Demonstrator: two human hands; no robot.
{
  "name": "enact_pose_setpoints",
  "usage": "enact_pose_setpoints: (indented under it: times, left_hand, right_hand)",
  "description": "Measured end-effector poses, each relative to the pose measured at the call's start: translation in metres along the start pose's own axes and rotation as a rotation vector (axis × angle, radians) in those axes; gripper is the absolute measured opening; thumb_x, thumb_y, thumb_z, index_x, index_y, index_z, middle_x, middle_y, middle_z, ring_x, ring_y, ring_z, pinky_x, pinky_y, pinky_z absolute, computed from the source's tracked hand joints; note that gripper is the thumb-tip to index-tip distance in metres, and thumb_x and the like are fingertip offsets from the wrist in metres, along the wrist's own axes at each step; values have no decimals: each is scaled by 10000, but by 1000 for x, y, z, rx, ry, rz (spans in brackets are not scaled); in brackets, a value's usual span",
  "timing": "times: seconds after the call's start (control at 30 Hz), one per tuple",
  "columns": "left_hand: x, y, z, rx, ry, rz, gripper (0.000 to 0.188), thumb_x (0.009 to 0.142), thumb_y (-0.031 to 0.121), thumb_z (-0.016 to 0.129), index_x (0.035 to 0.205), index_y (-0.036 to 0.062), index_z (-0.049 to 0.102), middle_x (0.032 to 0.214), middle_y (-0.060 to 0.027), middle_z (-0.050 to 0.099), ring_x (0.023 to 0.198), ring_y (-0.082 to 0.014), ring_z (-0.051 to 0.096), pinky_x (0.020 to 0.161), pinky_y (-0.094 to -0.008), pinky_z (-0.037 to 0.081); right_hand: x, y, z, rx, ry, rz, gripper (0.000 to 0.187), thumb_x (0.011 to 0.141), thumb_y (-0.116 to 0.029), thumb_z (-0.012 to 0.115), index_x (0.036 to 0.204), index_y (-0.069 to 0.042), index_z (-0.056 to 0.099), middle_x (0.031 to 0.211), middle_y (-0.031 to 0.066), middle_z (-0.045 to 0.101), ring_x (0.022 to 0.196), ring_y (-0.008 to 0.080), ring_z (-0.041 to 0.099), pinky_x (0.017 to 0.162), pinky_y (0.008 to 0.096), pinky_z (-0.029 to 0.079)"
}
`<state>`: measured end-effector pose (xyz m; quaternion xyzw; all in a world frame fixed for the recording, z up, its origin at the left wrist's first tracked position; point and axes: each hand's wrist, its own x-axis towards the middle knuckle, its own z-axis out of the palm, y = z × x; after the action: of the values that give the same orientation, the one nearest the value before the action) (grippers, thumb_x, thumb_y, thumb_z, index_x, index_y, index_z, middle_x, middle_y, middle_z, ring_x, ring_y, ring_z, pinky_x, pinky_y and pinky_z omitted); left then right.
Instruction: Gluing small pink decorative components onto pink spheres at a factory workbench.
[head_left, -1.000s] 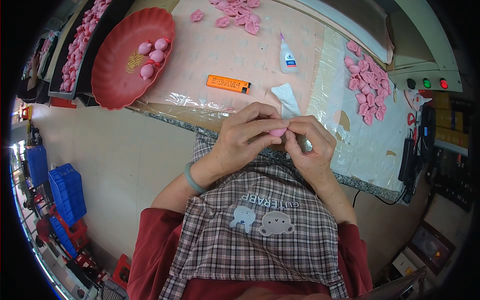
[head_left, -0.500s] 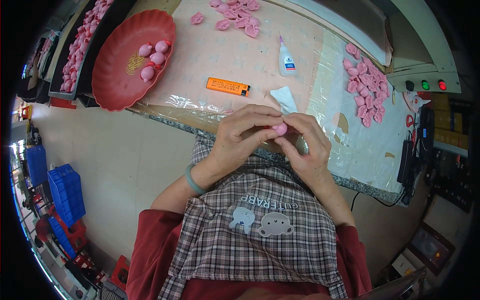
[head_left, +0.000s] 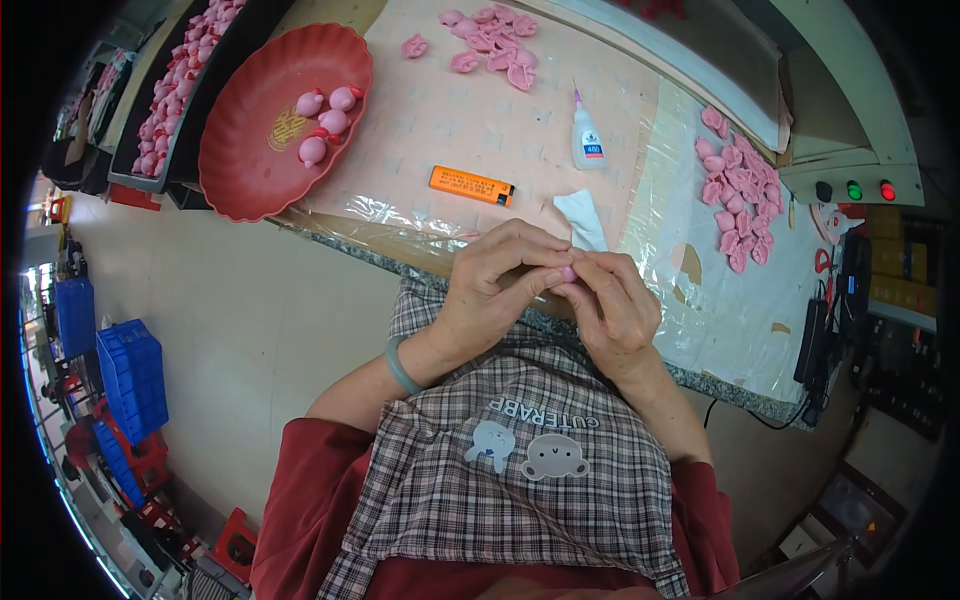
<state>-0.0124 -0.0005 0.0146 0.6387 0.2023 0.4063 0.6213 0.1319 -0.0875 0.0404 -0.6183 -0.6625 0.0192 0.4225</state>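
Observation:
Between the fingertips of my left hand (head_left: 500, 275) and my right hand (head_left: 615, 300) is a small pink rounded piece (head_left: 569, 273), mostly covered by the fingers. Both hands pinch it just over the near edge of the table. A crumpled white tissue (head_left: 581, 220) lies right behind the fingers. Farther off, an orange lighter (head_left: 472, 186) rests on the mat, and a small white glue bottle (head_left: 587, 140) with a thin purple tip lies to its right.
A red scalloped bowl (head_left: 235, 150) at the left holds several pink round figures (head_left: 313, 150). Beyond it is a black tray (head_left: 178, 110) full of pink pieces. Hollow pink pieces lie in a far pile (head_left: 490, 40) and a right-hand pile (head_left: 740, 190). Blue crates (head_left: 135, 380) stand on the floor.
The pink piece has been turned and pressed between my fingertips, so less of it shows. My fingers have closed in tighter. The whole view has shifted slightly.

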Motion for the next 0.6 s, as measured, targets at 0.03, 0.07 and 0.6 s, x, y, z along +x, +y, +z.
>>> enact_pose_setpoints:
  times: [0.03,0.07,0.6]
  left_hand:
    - [-1,0,1,-22,17,-13,139,841,-1,706,979,13,696,1024,-100,656,923,-164,664,783,-260,567]
    - [0,1,0,-45,35,-24,142,841,-3,705,981,15,696,1027,-102,657,924,-166,661,779,-263,563]
    - [51,72,-171,1145,544,465,143,814,-21,696,954,5,683,1018,-116,669,936,-245,648,801,-327,520]
  right_hand:
    - [2,-1,0,1,6,-14,321,713,3,793,1011,32,678,929,132,666,774,234,681,628,295,557]
    - [6,-1,-2,29,-39,10,326,717,-2,791,1020,27,675,948,131,663,782,233,679,634,296,558]
    - [91,73,-1,-137,-131,265,316,829,-130,721,1115,-17,650,981,114,665,770,208,646,707,323,524]
